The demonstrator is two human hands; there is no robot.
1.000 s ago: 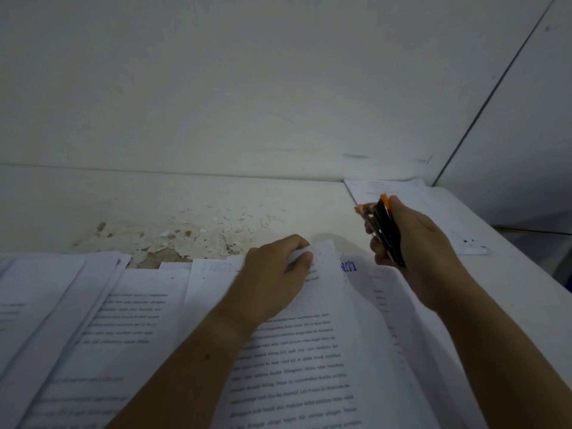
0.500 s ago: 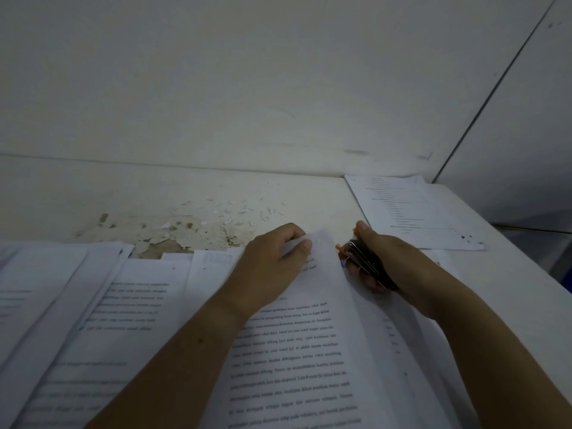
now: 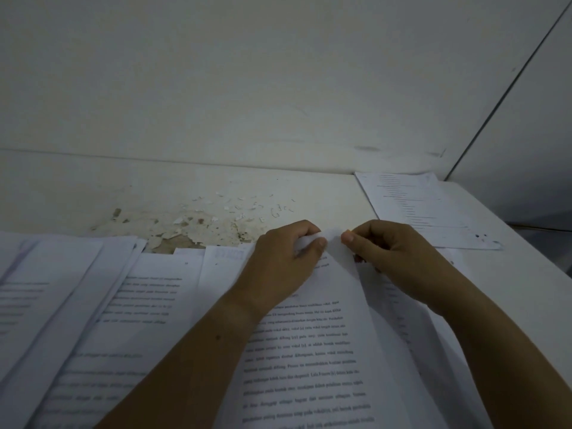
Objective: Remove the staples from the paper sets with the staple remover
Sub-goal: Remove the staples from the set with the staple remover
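White table (image 3: 309, 193) carries the paper set (image 3: 309, 351). Left hand (image 3: 278, 267) and right hand (image 3: 399, 261) pinch its top corner with curled fingers. Half a second ago the staple remover (image 3: 358, 258) showed clearly; now the right hand almost hides it.
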